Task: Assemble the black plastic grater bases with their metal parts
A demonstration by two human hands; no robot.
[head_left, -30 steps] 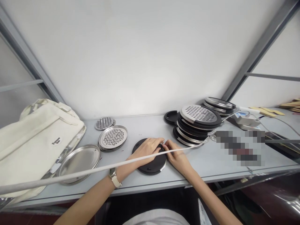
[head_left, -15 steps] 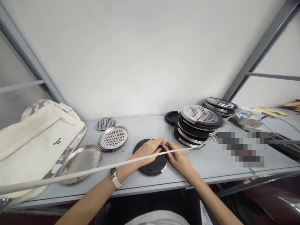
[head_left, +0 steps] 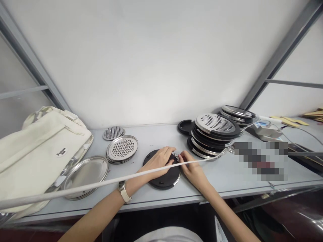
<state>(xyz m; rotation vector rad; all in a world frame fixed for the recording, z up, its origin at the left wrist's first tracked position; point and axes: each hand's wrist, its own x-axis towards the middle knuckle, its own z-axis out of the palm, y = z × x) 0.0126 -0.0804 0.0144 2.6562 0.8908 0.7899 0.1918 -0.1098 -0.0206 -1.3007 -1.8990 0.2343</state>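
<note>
A round black disc with small raised pegs lies on the bench in front of me, a strip of metal rim showing at its right side. My left hand rests on top of it, fingers stretched out towards the right edge. At that edge my right hand pinches a small shiny piece, too small to name, between thumb and fingers. Left of the disc lie a perforated steel grater plate and a plain round steel plate. To the right stands a stack of black-rimmed grater discs.
A pale cable runs across the view in front of my hands. Cream fabric bags are piled on the left. Behind lie a smaller grater plate and a black ring. More lidded discs stand at the back right.
My left fingertips have lifted slightly away from the disc's right edge. The right hand has drawn back a little to the right, uncovering the small shiny piece. The disc has stayed put.
</note>
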